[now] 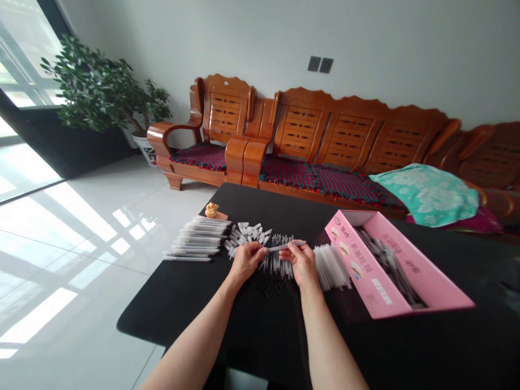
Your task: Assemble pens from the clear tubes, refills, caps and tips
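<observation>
A slim pale pen (278, 248) is held level above the table between my two hands. The fingers of my left hand (247, 262) pinch its left end. On the other end, my right hand (301, 263) grips with thumb and fingers. Under the hands lies a row of thin dark-tipped pen refills (280, 266), partly covered by them. Small black parts (268, 285) are scattered nearer to me. Behind my left hand is a heap of whitish pen caps (248, 233). Translucent pen barrels (331, 266) lie just right of my right hand.
Capped pens (197, 239) line the left edge of the black table (190, 309), near a small yellow figurine (212, 210). A pink box (374, 281) holding long grey pieces stands on the right. Behind the table is a wooden sofa (304, 127); a potted plant (101, 86) stands back left.
</observation>
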Tool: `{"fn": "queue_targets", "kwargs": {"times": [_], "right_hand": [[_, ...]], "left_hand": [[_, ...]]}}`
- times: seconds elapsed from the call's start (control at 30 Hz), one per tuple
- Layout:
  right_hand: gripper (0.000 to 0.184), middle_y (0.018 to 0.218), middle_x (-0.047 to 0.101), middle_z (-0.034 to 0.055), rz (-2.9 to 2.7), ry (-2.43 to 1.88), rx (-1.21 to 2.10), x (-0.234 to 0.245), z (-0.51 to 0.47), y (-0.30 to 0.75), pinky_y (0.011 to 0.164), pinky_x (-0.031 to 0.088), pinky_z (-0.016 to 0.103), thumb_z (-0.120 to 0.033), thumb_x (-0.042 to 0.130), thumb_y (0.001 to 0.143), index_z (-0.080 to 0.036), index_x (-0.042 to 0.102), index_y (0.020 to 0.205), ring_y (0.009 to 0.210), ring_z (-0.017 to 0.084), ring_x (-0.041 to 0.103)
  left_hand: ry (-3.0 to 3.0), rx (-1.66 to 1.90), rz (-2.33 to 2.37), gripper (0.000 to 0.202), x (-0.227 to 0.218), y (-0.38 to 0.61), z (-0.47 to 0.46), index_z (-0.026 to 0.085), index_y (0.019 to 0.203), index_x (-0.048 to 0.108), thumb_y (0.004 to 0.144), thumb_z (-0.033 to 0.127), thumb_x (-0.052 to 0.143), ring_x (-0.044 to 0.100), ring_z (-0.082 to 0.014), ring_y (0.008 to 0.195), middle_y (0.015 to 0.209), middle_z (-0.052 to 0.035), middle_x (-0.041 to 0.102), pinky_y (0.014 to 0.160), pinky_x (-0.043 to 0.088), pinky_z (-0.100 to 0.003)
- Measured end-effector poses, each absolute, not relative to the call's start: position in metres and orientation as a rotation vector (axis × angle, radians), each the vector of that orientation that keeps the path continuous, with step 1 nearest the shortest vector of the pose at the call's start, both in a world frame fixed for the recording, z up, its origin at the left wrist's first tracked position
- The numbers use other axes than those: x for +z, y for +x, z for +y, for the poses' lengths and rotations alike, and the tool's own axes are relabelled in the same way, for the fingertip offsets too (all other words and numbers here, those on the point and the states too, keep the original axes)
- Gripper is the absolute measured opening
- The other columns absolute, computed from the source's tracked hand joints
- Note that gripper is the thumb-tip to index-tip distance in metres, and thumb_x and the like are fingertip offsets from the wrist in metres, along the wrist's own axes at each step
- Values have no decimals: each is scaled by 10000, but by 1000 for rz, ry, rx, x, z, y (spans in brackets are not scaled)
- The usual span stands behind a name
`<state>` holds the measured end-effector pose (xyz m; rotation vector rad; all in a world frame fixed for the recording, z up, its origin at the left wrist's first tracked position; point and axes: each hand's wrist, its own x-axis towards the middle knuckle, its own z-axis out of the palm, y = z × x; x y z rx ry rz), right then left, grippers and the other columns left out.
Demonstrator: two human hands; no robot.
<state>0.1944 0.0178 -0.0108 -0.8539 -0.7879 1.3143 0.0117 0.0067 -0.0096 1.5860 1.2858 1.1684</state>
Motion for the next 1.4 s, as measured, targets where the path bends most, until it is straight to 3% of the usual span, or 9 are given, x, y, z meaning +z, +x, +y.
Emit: {"fn": "queue_targets", "kwargs": {"times": [0.13, 0.23, 0.37, 0.53, 0.73, 0.93, 1.13, 1.27, 1.4], "right_hand": [[305, 663, 724, 34, -769, -849, 1315, -10, 18, 195, 514, 610, 272, -306, 815, 688, -157, 606, 853, 570, 203, 722], [309, 662, 727, 33, -752, -855, 1305, -10, 18, 196, 511, 610, 277, -302, 819, 681, -161, 602, 850, 569, 204, 722], [309, 673, 729, 38, -775, -841, 1324, -11, 19, 196, 518, 610, 280, -317, 816, 686, -161, 607, 852, 575, 207, 724], [286, 717, 743, 55, -815, -848, 1339, -10, 17, 194, 517, 608, 279, -327, 794, 711, -158, 609, 850, 584, 203, 724], [283, 754, 749, 70, -738, -859, 1354, -6, 17, 196, 453, 568, 236, -314, 791, 706, -150, 622, 863, 530, 166, 692], [580, 587, 640, -63, -738, -799, 1419, 0, 15, 202, 344, 442, 186, -292, 768, 729, -219, 545, 1260, 382, 96, 544], [205, 570, 638, -27, -771, -757, 1483, -3, 15, 203, 346, 440, 196, -311, 723, 760, -170, 687, 904, 396, 100, 549], [243, 694, 727, 23, -671, -697, 1478, -6, 19, 205, 516, 569, 232, -236, 728, 704, -156, 702, 932, 568, 140, 681], [306, 747, 750, 28, -656, -693, 1467, -5, 19, 205, 610, 588, 215, -151, 762, 665, -164, 683, 960, 652, 135, 713]], "left_hand": [[1496, 1240, 1208, 334, -8, 11, 8, 134, 848, 670, 774, 460, 657, 486, -92, 466, 586, 9, 591, 447, 357, -185], [1442, 1326, 1240, 376, -4, 8, 9, 131, 911, 677, 822, 487, 598, 491, -89, 466, 654, -19, 630, 449, 366, -188], [1457, 1285, 1292, 458, -4, 5, 9, 122, 803, 689, 876, 529, 493, 446, -76, 417, 620, -29, 627, 411, 307, -189], [1612, 1104, 1273, 421, -8, 10, 7, 131, 670, 661, 820, 517, 583, 414, -73, 410, 456, 30, 500, 410, 261, -176], [1500, 1243, 1203, 368, -1, 6, 7, 125, 888, 705, 791, 474, 645, 467, -82, 448, 562, 10, 581, 437, 333, -180], [1391, 1418, 1352, 325, 1, -11, 13, 126, 873, 712, 789, 432, 639, 468, -86, 457, 588, 1, 591, 452, 355, -190], [1796, 1048, 1338, 146, 0, -20, 13, 180, 785, 746, 756, 244, 619, 550, -121, 559, 651, -9, 655, 542, 397, -209], [2026, 879, 1248, 303, 8, -31, 10, 211, 853, 763, 682, 84, 547, 581, -132, 671, 815, -23, 669, 632, 426, -222], [2104, 795, 1172, 368, 7, -37, 8, 220, 867, 759, 647, 34, 529, 571, -122, 669, 860, -25, 643, 640, 431, -222]]}}
